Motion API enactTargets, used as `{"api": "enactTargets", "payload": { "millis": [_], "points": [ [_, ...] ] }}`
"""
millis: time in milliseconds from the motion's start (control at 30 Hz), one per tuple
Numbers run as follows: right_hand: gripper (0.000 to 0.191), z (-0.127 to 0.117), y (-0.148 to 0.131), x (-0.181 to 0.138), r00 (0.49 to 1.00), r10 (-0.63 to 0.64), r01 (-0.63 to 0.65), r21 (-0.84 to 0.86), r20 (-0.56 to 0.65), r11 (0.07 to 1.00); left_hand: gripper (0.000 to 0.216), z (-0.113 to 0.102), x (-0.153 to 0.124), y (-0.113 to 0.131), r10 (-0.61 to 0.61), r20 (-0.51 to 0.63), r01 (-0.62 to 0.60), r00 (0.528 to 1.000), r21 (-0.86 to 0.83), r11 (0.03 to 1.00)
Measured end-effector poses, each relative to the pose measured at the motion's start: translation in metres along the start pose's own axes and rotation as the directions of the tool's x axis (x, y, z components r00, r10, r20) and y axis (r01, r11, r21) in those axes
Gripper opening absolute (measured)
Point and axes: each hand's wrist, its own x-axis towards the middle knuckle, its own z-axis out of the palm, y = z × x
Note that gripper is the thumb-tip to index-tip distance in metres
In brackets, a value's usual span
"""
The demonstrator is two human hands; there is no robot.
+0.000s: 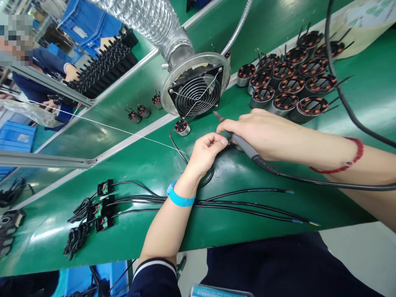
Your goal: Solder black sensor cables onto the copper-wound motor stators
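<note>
In my right hand (260,128) is a soldering iron (245,147), its tip pointing up and left below the round fan grille (198,97). My left hand (206,150) is closed in a pinch right beside it; a small dark piece shows at the fingertips, too hidden to name. Part of a metallic thing peeks out under my right hand. Left of my hands stands one motor stator (182,128) with copper windings. A black cable (173,142) runs from near it, passing behind my left wrist.
Several stators (291,84) stand grouped at the right. Black cables (247,203) with bared ends lead from small open black boxes (105,206) across the green table (139,239). A silver duct (148,20) holds the fan. Across the divider, a co-worker's hand (71,72) is near black parts.
</note>
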Motion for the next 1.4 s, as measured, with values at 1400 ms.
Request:
{"api": "enactTargets", "payload": {
  "millis": [1400],
  "points": [
    [0.040,0.050,-0.005,-0.023,0.884,0.217,-0.069,0.343,-0.414,0.937,0.022,-0.012,0.004,-0.002,-0.053,0.086,0.054,0.995,-0.018,0.998]
  ]
}}
